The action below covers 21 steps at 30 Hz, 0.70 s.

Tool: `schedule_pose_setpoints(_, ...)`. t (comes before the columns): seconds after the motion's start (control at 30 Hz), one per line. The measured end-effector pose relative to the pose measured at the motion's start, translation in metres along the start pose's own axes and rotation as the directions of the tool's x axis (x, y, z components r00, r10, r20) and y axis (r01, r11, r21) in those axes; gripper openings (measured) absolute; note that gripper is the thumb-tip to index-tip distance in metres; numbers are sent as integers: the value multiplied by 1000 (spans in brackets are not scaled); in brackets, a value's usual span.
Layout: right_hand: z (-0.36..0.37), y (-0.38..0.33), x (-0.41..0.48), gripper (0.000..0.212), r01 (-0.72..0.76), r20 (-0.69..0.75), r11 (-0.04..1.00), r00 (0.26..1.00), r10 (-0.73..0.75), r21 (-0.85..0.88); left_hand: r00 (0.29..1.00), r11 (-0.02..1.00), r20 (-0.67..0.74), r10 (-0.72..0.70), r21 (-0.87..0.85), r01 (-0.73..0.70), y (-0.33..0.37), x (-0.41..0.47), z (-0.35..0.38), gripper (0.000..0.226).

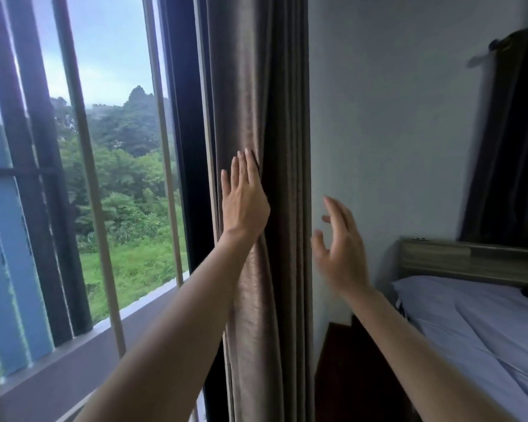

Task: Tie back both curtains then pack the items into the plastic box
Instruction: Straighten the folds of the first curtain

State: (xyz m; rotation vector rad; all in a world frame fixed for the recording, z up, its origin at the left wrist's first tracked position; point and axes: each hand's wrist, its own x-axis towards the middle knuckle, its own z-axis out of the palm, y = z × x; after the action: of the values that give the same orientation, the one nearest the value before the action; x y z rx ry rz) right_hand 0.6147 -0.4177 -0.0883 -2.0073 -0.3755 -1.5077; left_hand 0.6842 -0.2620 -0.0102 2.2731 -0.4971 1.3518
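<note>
Curtain (256, 86) hangs gathered in a narrow bundle between the window (104, 147) and the wall (393, 117). The left hand (244, 202) lies flat on its window side, fingers straight and close together, pressing the folds toward the wall; the thumb is hidden, so I cannot tell if it hooks behind the cloth. The right hand (342, 248) is in the air just beside the other edge of the bundle, fingers apart and relaxed, holding nothing and not touching the fabric. No tie-back band or hook is visible, and the plastic box and the items to pack are not in view either; only a bed (485, 315) stands at the right.

I judge that gathering of this curtain is in progress and the tying is not yet done. The main risk is that the folds slide out, because a flat palm only pushes and does not enclose them; if the right hand does not close around the far side, the bundle can spread out over the glass. The fabric looks smooth and heavy, so it probably slips easily.
</note>
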Motion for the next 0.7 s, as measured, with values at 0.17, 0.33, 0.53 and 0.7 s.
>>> schedule_pose_setpoints(0.17,22,0,46,56,73,-33,997,997,-72,24,998,991,61,3,-137,6,-38,-46,21,101)
schedule_pose_setpoints(0.33,63,-3,91,72,61,71,998,996,-63,35,994,986,111,1,-168,18,-65,-78,36,103)
schedule_pose_setpoints(0.53,100,-6,88,88,-80,160,992,985,63,101,988,975,154,11,-222,24,-71,-74,26,101)
schedule_pose_setpoints(0.7,122,12,22,83,-134,285,982,954,91,134,983,974,182,39,-227,3,-80,-72,23,99)
